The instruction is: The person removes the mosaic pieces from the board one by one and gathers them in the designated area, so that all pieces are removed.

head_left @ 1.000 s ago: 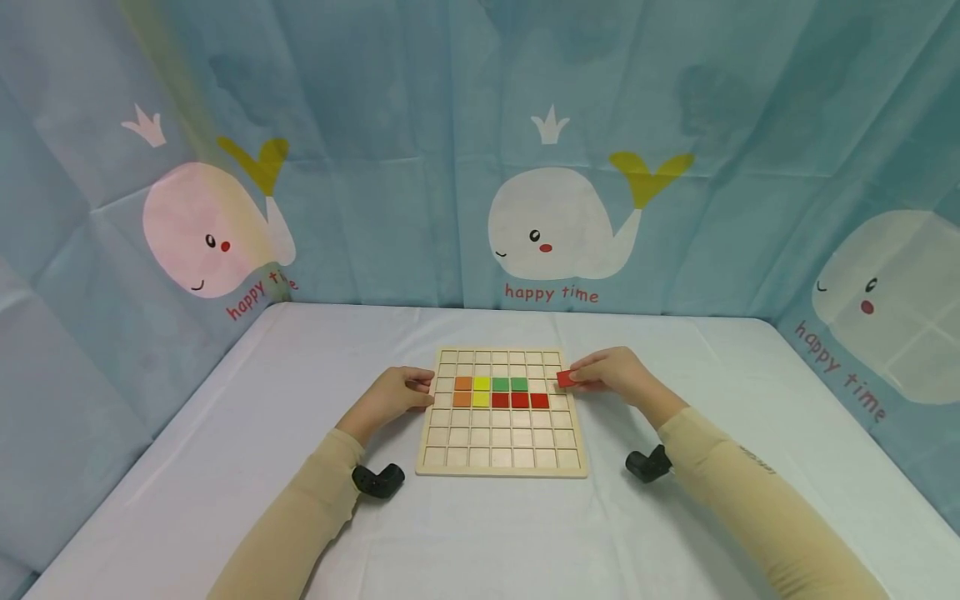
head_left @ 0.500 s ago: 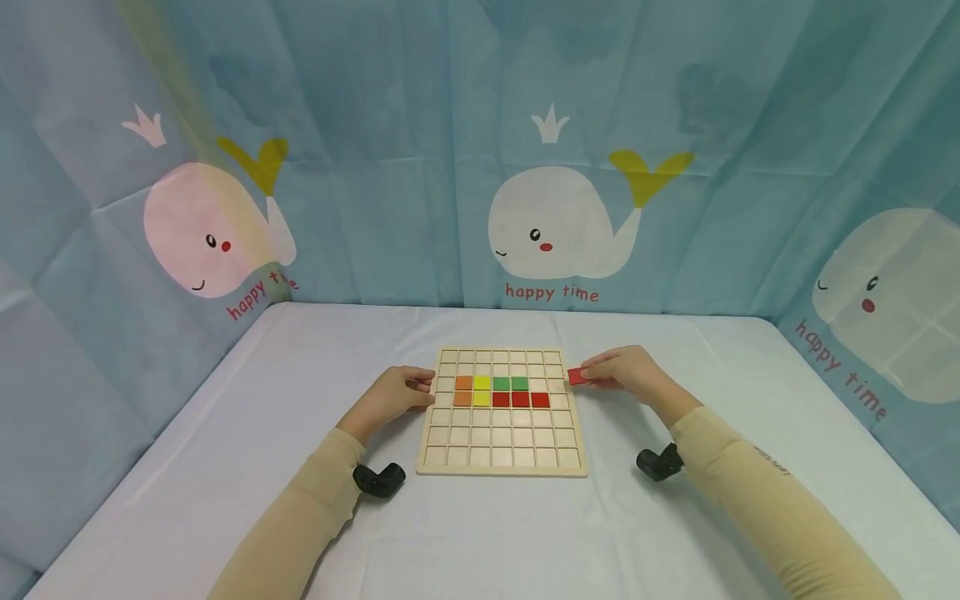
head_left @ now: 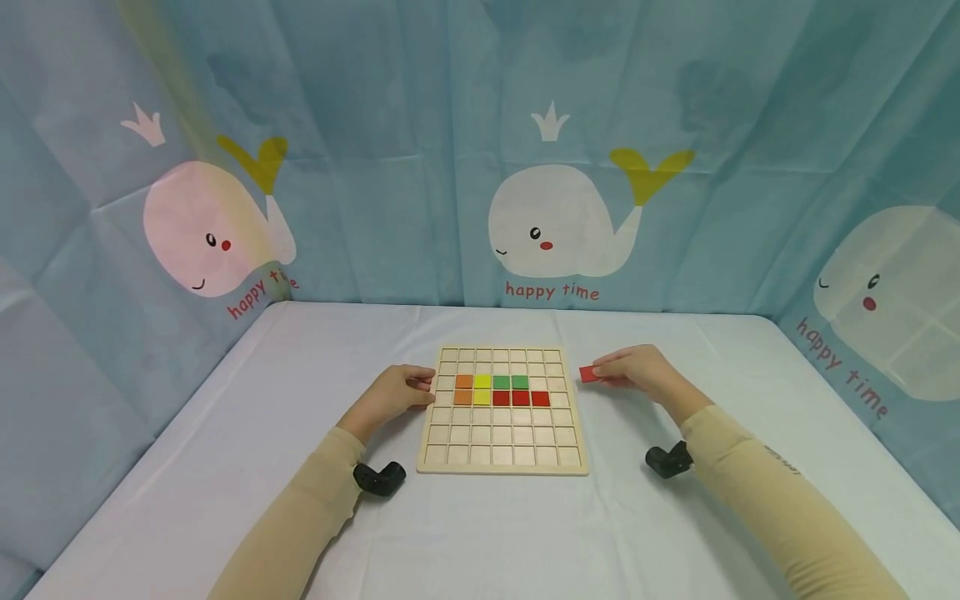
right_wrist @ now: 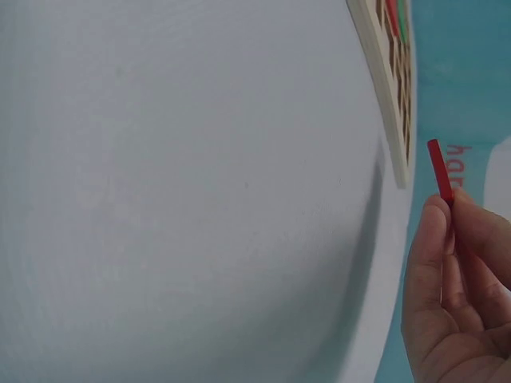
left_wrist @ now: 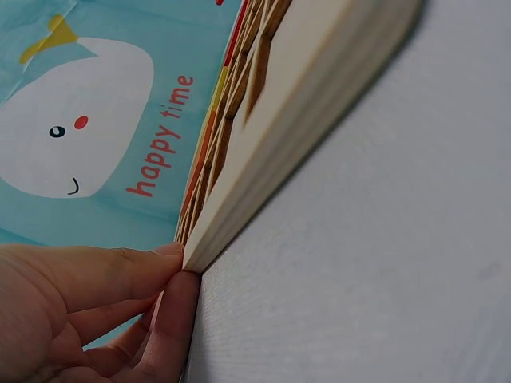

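A square wooden grid board (head_left: 502, 454) lies flat on the table. Two orange tiles (head_left: 463, 389), two yellow tiles (head_left: 482, 389), two green tiles (head_left: 511, 382) and three red tiles (head_left: 521, 398) sit in its cells, in two neighbouring rows. My left hand (head_left: 392, 396) grips the board's left edge; in the left wrist view its finger and thumb (left_wrist: 174, 311) meet that edge. Off the board's right side, my right hand (head_left: 633, 369) pinches another red tile (right_wrist: 439, 169) between thumb and fingers. Its far end sticks out past the fingertips, apart from the board.
A white cloth covers the table (head_left: 495, 542). Behind it hangs a blue curtain (head_left: 375, 225) printed with whales. Black devices, one on the left wrist (head_left: 379, 479) and one on the right wrist (head_left: 667, 460), sit beside the sleeves.
My right hand has moved rightward with the red tile, from over the board's right edge to beyond it. The left hand and the board have stayed in place.
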`<state>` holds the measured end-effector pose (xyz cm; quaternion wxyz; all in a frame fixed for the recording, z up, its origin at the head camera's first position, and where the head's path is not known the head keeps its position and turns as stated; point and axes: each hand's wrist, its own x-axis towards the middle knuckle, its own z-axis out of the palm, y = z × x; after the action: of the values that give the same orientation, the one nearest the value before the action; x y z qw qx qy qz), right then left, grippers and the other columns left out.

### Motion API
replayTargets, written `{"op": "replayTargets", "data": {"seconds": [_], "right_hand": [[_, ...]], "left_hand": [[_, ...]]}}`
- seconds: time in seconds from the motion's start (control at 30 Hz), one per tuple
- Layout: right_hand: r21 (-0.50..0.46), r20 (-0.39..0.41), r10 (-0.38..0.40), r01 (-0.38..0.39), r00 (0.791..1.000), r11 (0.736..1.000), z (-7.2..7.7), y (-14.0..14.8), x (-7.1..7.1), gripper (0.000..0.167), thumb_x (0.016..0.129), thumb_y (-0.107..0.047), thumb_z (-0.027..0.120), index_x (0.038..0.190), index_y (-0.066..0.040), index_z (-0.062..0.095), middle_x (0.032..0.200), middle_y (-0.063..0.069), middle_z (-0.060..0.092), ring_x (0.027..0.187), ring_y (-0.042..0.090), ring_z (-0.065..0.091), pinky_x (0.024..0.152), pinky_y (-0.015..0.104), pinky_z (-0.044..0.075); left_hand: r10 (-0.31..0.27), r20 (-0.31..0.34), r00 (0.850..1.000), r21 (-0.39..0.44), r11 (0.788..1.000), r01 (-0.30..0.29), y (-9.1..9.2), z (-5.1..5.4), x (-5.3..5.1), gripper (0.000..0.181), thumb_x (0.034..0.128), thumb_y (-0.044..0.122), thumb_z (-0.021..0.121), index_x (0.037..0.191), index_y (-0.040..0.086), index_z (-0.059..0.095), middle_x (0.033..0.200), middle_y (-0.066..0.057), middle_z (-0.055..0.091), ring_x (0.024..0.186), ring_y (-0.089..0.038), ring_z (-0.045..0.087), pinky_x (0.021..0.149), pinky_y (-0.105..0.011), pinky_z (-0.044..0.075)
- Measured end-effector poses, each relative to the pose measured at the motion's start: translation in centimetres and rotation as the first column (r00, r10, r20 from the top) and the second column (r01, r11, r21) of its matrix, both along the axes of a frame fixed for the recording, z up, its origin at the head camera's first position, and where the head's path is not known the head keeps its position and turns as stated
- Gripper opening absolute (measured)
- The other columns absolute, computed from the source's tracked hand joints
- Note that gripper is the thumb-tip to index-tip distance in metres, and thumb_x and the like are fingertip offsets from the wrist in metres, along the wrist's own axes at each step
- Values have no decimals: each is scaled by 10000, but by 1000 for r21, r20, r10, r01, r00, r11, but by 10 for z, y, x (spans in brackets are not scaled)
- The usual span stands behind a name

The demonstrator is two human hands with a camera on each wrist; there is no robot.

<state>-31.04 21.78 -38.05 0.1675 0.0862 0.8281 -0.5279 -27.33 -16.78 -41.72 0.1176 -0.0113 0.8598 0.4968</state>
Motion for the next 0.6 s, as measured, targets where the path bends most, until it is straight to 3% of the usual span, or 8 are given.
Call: {"op": "replayTargets", "data": {"seconds": [0.33, 0.6], "right_hand": [[11, 20, -29, 29, 999, 1000, -4, 10, -5, 463, 893, -165, 746, 1276, 65, 626, 1234, 199, 644, 759, 55, 650, 796, 240, 589], [-43, 47, -73, 75, 996, 996, -3, 15, -6, 472, 888, -134, 749, 1289, 74, 612, 1167, 161, 672, 734, 58, 659, 776, 240, 593]], "left_hand": [[-2, -3, 1000, -4, 1000, 2, 0, 0, 0, 494, 892, -10, 681, 1368, -47, 554, 1149, -164, 631, 986, -178, 600, 821, -268, 583], [-3, -4, 1000, 0, 1000, 3, 0, 1, 0, 492, 893, -9, 681, 1366, -52, 553, 1147, -172, 631, 991, -184, 604, 827, -278, 584]]}}
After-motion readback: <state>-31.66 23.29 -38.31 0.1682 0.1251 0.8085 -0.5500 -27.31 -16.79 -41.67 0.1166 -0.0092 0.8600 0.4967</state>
